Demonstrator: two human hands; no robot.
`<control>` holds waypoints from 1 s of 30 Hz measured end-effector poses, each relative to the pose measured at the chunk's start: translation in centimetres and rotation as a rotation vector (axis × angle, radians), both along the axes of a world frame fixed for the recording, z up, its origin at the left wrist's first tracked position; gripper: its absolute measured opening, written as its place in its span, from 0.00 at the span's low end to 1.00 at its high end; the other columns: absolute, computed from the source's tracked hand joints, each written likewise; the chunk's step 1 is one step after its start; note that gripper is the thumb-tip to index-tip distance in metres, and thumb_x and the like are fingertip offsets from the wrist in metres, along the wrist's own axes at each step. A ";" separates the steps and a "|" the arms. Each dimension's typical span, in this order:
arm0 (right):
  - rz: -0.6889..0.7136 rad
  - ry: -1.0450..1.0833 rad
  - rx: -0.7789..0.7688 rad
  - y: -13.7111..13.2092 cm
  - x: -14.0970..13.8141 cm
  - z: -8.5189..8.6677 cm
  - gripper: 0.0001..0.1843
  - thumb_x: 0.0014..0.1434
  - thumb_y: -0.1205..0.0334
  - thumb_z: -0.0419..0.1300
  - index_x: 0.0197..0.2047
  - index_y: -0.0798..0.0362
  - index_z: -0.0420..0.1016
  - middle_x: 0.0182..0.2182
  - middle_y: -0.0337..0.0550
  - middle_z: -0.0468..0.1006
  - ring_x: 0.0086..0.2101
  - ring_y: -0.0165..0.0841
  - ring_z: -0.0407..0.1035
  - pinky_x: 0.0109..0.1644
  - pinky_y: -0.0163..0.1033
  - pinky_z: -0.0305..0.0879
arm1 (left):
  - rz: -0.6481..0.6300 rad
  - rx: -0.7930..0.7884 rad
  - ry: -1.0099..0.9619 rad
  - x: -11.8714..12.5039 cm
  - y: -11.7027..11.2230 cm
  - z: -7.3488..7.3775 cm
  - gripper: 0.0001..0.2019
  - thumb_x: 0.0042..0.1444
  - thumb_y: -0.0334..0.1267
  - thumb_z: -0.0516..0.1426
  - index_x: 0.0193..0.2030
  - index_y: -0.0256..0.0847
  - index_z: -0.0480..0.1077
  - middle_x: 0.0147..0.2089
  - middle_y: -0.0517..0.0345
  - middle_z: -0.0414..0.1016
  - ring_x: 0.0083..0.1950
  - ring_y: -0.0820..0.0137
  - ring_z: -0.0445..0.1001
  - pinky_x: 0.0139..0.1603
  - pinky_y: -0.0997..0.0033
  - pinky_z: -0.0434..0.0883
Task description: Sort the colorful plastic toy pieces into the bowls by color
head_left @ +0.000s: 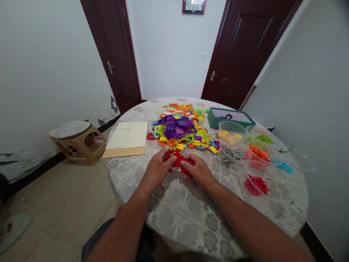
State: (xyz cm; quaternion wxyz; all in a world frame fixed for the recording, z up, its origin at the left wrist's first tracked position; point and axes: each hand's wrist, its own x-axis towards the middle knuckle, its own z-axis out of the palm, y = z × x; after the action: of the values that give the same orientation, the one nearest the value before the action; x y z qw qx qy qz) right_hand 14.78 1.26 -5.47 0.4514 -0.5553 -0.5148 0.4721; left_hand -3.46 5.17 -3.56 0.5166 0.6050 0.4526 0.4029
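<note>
The left hand [156, 170] and right hand [197, 170] grip a cluster of red interlocking plastic pieces [178, 162] evenly from opposite sides, low over the grey lace-patterned tabletop [174, 222].

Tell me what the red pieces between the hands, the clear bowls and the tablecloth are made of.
The red interlocking pieces look like moulded plastic: opaque, even colour, slight sheen. The clear bowl seems thin transparent plastic, as the cloth shows through it. The patterned tablecloth may be vinyl or coated fabric, given its soft sheen; the look leaves that open.
</note>
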 end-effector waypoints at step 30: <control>-0.422 -0.846 0.310 -10.8 14.2 9.5 0.18 0.73 0.47 0.54 0.40 0.50 0.75 0.31 0.40 0.77 0.31 0.35 0.69 0.38 0.39 0.61 | -0.181 -0.174 -0.095 -0.8 0.0 1.1 0.30 0.59 0.68 0.60 0.47 0.39 0.75 0.37 0.55 0.78 0.33 0.66 0.78 0.36 0.63 0.80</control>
State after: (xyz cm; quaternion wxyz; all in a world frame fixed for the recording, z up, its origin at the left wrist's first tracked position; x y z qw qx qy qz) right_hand 29.00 -9.56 4.05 0.3659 -0.7168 -0.5932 0.0217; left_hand -4.24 5.16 -2.49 0.6222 0.5765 0.4044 0.3420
